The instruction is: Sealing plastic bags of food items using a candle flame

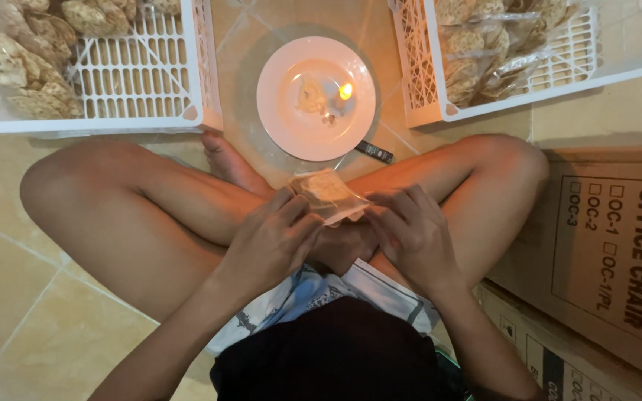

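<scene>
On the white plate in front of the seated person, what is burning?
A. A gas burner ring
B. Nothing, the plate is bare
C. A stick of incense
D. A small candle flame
D: a small flame glows on the white plate, beyond the hands holding the clear bag.

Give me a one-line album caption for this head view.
Both hands, left and right, hold a small clear bag of crackers before a plate with a lit candle.

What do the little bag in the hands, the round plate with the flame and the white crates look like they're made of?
The small bag looks like thin clear plastic film: glossy, and the crackers show through. The plate seems glazed ceramic or melamine: smooth and pale; I cannot tell which. The left crate and the right crate look like moulded white plastic with lattice walls.
</scene>
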